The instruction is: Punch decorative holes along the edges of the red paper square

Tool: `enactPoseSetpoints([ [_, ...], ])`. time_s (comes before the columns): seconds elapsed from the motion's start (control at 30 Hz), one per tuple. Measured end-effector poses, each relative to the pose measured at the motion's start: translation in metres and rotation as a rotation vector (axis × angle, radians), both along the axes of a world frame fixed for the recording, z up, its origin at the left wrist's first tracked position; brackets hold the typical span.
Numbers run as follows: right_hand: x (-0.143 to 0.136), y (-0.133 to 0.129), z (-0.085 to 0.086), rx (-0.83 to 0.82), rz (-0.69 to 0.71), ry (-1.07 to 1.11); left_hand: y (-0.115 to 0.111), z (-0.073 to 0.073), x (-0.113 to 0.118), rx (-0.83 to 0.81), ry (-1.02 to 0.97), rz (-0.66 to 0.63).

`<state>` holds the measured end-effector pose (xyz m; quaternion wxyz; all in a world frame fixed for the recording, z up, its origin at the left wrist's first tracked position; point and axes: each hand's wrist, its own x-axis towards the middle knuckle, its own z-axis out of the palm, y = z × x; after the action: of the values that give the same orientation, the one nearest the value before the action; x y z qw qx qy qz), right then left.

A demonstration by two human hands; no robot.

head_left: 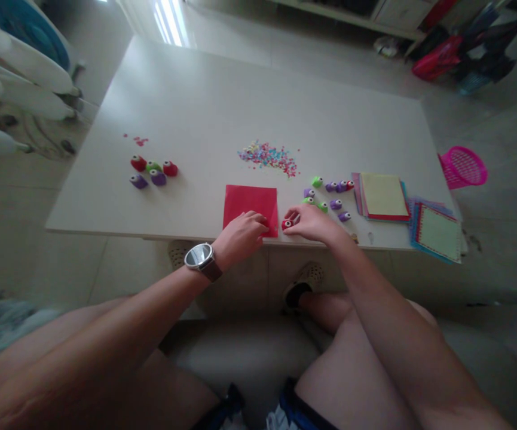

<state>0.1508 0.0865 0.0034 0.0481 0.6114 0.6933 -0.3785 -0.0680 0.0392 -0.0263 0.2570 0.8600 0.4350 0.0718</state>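
While the left hand [243, 230] lies palm down, fairly open with its fingers lightly bent, on the lower part of a red sheet [248, 198], the right hand [308, 222] is closed in a pinch, thumb and fingers around a small red punch [287, 224]; the left hand rests on the paper, its underside hidden; the red punch sits at the right hand's fingertips, just beside the sheet's right edge, its pale round button facing up; behind the left hand, on the wrist, is a watch [199, 255] with a round face and a brown strap.

Just beyond the right hand and to its right, a loose group of green, purple and red punches [336, 204] stands on the white table [195, 113]; farther right of that hand lies a stack of coloured sheets [384, 194], a pale yellow one on top; beyond it, near the table's right end, is a second stack of patterned sheets [440, 232], and past the table a pink basket [464, 167].

Ahead of both hands, past the red sheet, multicoloured paper bits [271, 157] are scattered in a long heap; well to the left of the left hand stand five more punches, two red, one green and two purple [158, 177]; farther from that hand, just past these punches, lie a few red bits [140, 141].
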Motion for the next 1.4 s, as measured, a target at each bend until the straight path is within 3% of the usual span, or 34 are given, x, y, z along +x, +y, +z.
enactPoseSetpoints([
  [0.13,-0.001,-0.008,-0.005,0.134,0.103,-0.061,-0.001,-0.005,-0.001,0.016,0.002,-0.027],
  [0.5,0.028,-0.006,-0.016,0.257,0.104,-0.144,-0.003,-0.008,0.001,0.044,0.042,-0.046],
  [0.67,0.024,-0.008,-0.017,0.385,0.199,-0.095,-0.003,-0.007,0.002,0.031,0.049,-0.022],
  [0.83,0.010,-0.014,-0.007,0.276,0.198,-0.027,-0.003,-0.005,0.001,0.029,0.050,-0.008],
  [0.97,0.007,-0.016,-0.010,0.224,0.188,-0.054,-0.003,-0.007,0.002,0.034,0.054,0.001],
  [1.2,0.011,-0.014,-0.021,0.423,0.130,-0.014,-0.003,-0.008,0.001,0.022,0.051,-0.002],
  [1.4,0.009,-0.014,-0.017,0.341,0.110,0.040,-0.003,-0.008,0.001,0.029,0.043,-0.006],
])
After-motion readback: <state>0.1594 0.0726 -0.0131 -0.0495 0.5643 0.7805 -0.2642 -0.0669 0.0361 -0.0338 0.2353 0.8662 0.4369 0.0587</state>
